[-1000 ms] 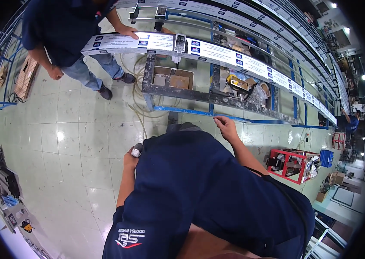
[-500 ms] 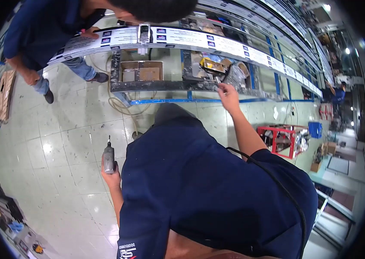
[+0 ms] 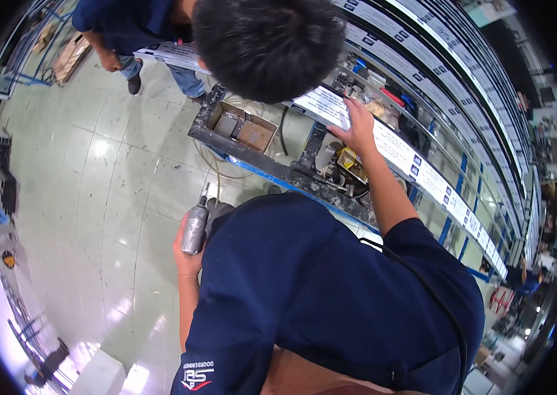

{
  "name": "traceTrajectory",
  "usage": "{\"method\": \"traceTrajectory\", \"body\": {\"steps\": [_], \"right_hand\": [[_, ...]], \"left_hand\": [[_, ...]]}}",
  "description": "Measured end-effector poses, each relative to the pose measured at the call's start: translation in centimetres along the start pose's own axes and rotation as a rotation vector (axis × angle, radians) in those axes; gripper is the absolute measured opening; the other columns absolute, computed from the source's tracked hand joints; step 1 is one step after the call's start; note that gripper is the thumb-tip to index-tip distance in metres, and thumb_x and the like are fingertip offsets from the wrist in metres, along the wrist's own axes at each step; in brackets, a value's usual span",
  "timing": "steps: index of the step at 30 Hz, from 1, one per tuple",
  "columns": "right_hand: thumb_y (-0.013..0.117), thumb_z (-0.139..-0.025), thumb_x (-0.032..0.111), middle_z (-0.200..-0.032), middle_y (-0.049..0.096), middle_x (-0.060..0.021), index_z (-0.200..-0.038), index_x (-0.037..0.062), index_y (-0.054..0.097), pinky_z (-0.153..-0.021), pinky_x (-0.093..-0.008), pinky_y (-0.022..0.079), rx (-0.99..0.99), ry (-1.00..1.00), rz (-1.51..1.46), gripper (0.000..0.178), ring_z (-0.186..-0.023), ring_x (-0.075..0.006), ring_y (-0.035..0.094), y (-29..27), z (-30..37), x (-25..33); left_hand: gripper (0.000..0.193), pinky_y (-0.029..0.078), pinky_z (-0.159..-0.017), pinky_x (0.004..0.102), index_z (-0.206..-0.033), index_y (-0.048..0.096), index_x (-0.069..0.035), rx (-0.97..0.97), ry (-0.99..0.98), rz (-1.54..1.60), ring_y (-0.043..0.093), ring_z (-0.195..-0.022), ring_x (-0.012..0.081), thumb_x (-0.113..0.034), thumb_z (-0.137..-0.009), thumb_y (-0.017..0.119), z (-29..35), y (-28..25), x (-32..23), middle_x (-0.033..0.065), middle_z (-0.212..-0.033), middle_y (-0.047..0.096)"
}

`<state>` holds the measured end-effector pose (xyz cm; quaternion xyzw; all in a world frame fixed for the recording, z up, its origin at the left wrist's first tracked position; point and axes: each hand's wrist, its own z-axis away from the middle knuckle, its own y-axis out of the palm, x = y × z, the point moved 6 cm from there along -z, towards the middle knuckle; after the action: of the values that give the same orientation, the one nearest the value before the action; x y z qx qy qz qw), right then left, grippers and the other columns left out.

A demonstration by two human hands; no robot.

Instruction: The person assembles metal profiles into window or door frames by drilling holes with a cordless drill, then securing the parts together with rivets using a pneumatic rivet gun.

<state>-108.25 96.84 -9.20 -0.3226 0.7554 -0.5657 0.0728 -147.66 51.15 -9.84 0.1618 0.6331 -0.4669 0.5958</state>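
Note:
My left hand hangs low at my side, closed around a grey power screwdriver whose bit points away from me. Up at the workbench, my right hand grips a long profile wrapped in white printed film, thumb at its near edge and fingers across it. The profile runs from the far left to the right over the bench. A co-worker's head leans over it and hides part of its length, including the stretch left of my right hand.
Below the profile, the dark bench frame holds a cardboard box and a yellow container among loose parts. More wrapped profiles lie on racks beyond. A thin hose trails on the tiled floor. The co-worker stands far left.
My right hand has moved from the bench's near edge up onto the profile and taken hold of it. The co-worker's head has come further over the profile. My view has turned.

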Motion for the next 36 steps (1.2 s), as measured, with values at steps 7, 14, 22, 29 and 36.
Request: {"method": "traceTrajectory", "body": {"steps": [7,14,22,29,36], "right_hand": [[0.078,-0.076,0.08,-0.15,0.059,-0.0206,-0.16,0.0055,0.047,-0.115,-0.0542,0.039,0.204,0.002,0.066,0.116,-0.14,-0.0388,0.054,2.7,-4.0,-3.2],[0.082,-0.067,0.082,-0.146,0.061,-0.0181,-0.16,0.0065,0.046,-0.108,-0.0539,0.043,0.226,0.025,0.025,0.125,-0.136,-0.0367,0.057,2.2,-4.3,-3.9],[0.089,-0.064,0.069,-0.148,0.056,-0.0159,-0.159,0.0072,0.043,-0.111,-0.051,0.04,0.277,0.06,0.048,0.123,-0.137,-0.0344,0.053,2.1,-3.8,-4.3],[0.088,-0.064,0.069,-0.149,0.056,-0.0164,-0.16,0.0067,0.043,-0.114,-0.0489,0.038,0.301,0.071,0.015,0.122,-0.14,-0.0342,0.051,1.4,-4.2,-4.1],[0.089,-0.066,0.066,-0.148,0.056,-0.0136,-0.158,0.0071,0.044,-0.12,-0.0494,0.032,0.278,0.083,-0.026,0.119,-0.141,-0.0314,0.049,1.4,-4.1,-4.7]], "left_hand": [[0.07,0.052,-0.111,0.0391,-0.143,0.068,-0.002,0.147,-0.093,-0.143,0.072,-0.126,0.0325,-0.031,-0.082,0.086,3.1,8.6,-6.0,0.0199,-0.137,0.074],[0.062,0.054,-0.104,0.0382,-0.138,0.07,-0.001,0.197,-0.149,-0.038,0.075,-0.119,0.0336,-0.033,-0.086,0.082,4.9,11.5,-4.6,0.0228,-0.126,0.077],[0.061,0.055,-0.103,0.0383,-0.138,0.07,-0.001,0.271,-0.122,-0.111,0.076,-0.118,0.0338,-0.032,-0.087,0.081,3.5,13.9,-2.9,0.0233,-0.123,0.077],[0.06,0.055,-0.102,0.0384,-0.137,0.07,-0.001,0.304,-0.12,-0.164,0.076,-0.117,0.034,-0.032,-0.087,0.081,1.9,16.1,-2.3,0.0237,-0.121,0.078],[0.059,0.055,-0.101,0.0385,-0.137,0.07,-0.001,0.294,-0.157,-0.238,0.076,-0.116,0.0341,-0.032,-0.088,0.08,1.4,16.2,-1.6,0.0241,-0.119,0.078]]}}
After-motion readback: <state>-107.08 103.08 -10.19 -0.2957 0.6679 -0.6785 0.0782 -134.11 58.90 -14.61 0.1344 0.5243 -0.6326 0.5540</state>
